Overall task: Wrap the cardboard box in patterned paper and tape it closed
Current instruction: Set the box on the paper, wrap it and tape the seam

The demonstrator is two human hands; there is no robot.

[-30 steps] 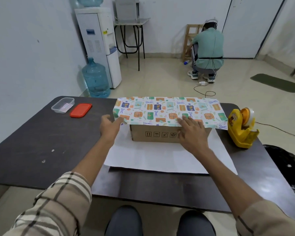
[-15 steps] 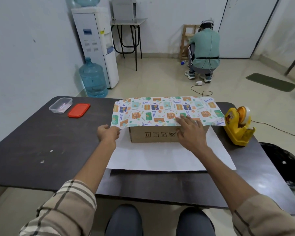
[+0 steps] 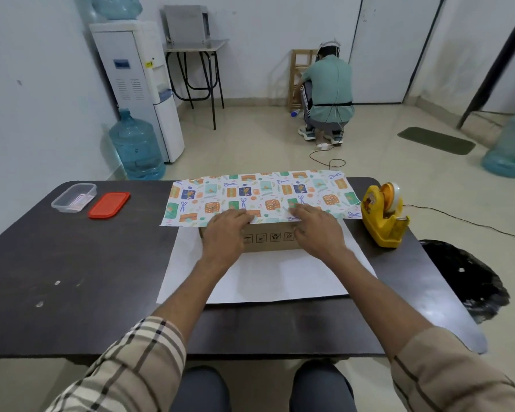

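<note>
Head view, seated at the tabletop (image 3: 72, 263).

Cardboard box (image 3: 268, 240): sits about midway between the left and right edges of the tabletop, closer to the far edge than the near one. Only its near face shows, with 4 small printed handling symbols.

Patterned paper (image 3: 259, 193): 1 sheet. The white side faces up on the tabletop in front of the box and reaches most of the way toward the near edge. The far part is folded over the top of the box, print side up. This flap overhangs the box past both its left and right ends, and its free edge lies along the box's near top edge.

Left hand (image 3: 225, 237): palm down over the box's near left corner. Fingers (image 3: 239, 215) straight and close together, pressing the flap's edge onto the box top.

Right hand (image 3: 317, 230): palm down to the right of the symbols. Fingers (image 3: 299, 210) straight, slightly spread, pressing the same edge. I cannot tell if either thumb hooks under the paper.

Yellow tape dispenser (image 3: 382, 217): near the far right corner, just beside the flap's right end, not touching it as far as I can see.

Clear plastic container (image 3: 73, 197) and red lid (image 3: 109, 204): side by side near the far left corner, well apart from the paper.

Floor beyond: water cooler (image 3: 137, 84), blue jug (image 3: 137, 144), a person crouching (image 3: 327, 93) with their back to me.
</note>
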